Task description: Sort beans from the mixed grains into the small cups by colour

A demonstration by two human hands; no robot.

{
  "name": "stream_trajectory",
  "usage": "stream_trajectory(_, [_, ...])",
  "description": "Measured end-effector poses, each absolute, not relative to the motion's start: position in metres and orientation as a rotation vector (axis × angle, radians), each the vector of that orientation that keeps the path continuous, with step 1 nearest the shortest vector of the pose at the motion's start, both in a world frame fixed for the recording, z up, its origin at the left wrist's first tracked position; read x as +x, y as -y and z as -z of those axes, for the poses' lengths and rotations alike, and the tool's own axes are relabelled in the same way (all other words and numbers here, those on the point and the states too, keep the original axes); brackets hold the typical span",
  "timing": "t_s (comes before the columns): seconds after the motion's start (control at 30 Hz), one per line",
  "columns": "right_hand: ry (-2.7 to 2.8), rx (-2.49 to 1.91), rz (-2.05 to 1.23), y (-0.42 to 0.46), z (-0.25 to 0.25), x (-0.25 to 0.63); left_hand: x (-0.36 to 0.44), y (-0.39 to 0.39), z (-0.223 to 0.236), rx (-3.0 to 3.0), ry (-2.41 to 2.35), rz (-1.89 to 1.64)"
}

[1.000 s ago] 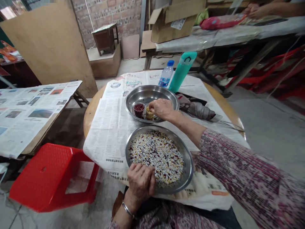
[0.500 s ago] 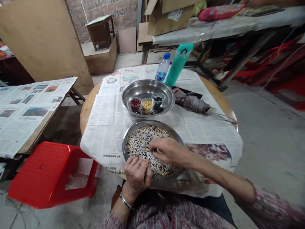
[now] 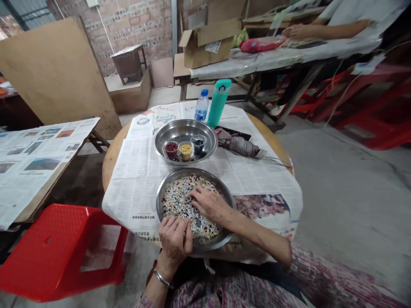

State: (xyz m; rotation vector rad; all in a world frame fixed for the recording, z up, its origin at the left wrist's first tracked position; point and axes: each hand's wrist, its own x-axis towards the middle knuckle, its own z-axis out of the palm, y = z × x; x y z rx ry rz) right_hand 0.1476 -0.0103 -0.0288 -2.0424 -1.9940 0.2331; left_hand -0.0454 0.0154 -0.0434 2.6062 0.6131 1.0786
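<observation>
A steel basin [image 3: 231, 201] holds white grains mixed with yellow, dark red and black beans [image 3: 178, 194]. My right hand [image 3: 210, 205] reaches over the mix from the right, fingertips touching it, fingers bent and slightly apart. At the near left rim rests my left hand [image 3: 175, 237], its fingers curled closed; whatever they hold is hidden. Behind stands a second steel basin [image 3: 160, 132] with three clear cups inside. One contains red beans [image 3: 171, 147], one yellow beans [image 3: 186, 150], one black beans [image 3: 198, 144]. Loose beans lie beside these cups.
Newspaper [image 3: 128, 184] covers the round table. Behind the basins stand a water bottle [image 3: 202, 106] and a turquoise flask [image 3: 219, 102], with a folded umbrella [image 3: 242, 145] to their right. A red stool [image 3: 48, 244] is at left. Another person's hands [image 3: 297, 32] are at the far table.
The view has shifted, bringing the other person's hands and arm into sight. My right hand's fingers have opened out onto the bean mix. My left hand stays at the rim.
</observation>
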Motion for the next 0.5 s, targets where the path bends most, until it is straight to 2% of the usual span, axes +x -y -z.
stream_trajectory(0.2, [2.112, -1.57, -0.486, 0.006, 0.034, 0.12, -0.047, -0.016, 0.047, 2.504, -0.669, -1.225])
stream_trajectory(0.33, [2.234, -1.415, -0.351, -0.021, 0.029, 0.118, -0.046, -0.016, 0.048, 2.447, -0.687, -1.281])
stream_trajectory(0.5, [2.213, -1.616, -0.132, -0.035, 0.03, 0.137, -0.047, -0.017, 0.048, 2.456, -0.675, -1.27])
